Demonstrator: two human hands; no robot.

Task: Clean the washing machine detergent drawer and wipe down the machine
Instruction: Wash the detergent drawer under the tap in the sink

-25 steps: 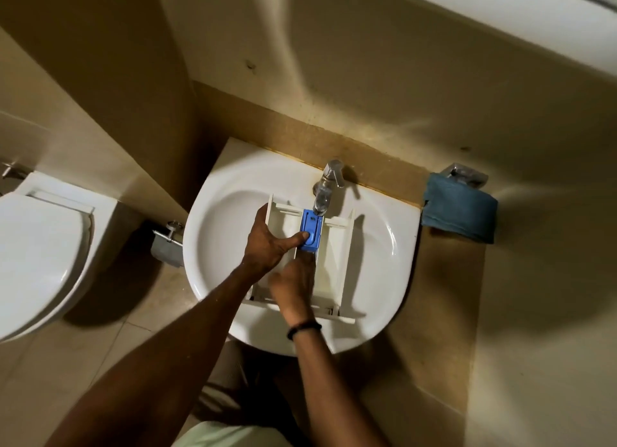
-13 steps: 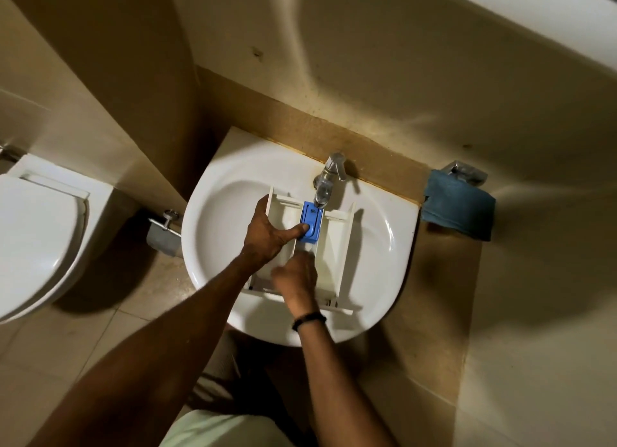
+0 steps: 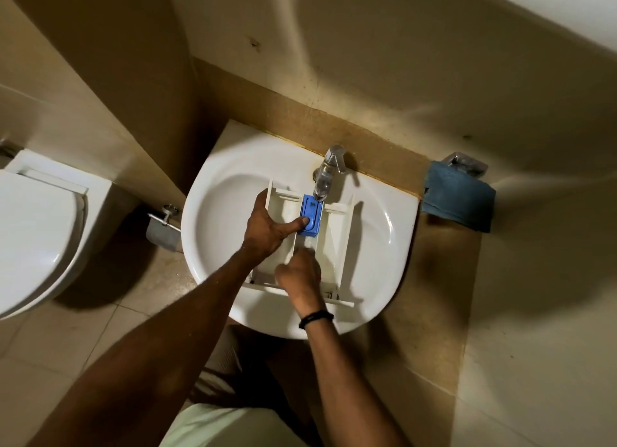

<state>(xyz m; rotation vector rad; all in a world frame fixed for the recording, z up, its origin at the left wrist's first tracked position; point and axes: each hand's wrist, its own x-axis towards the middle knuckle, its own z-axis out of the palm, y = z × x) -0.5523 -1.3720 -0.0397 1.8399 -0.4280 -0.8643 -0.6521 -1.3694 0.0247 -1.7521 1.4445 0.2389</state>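
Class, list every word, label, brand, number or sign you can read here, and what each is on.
No text can be read.
The blue insert in the detergent drawer has small marks, too blurred to read.
Tap, sink and toilet show no lettering.

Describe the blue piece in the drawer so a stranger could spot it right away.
Find the white sink; a white detergent drawer lies in its basin. At the drawer's far end, just below the tap, sits the blue insert, the drawer's only coloured part.

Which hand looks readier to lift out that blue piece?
Probably the left hand: its thumb rests on the blue piece. The right hand is curled in the drawer, nearer the person.
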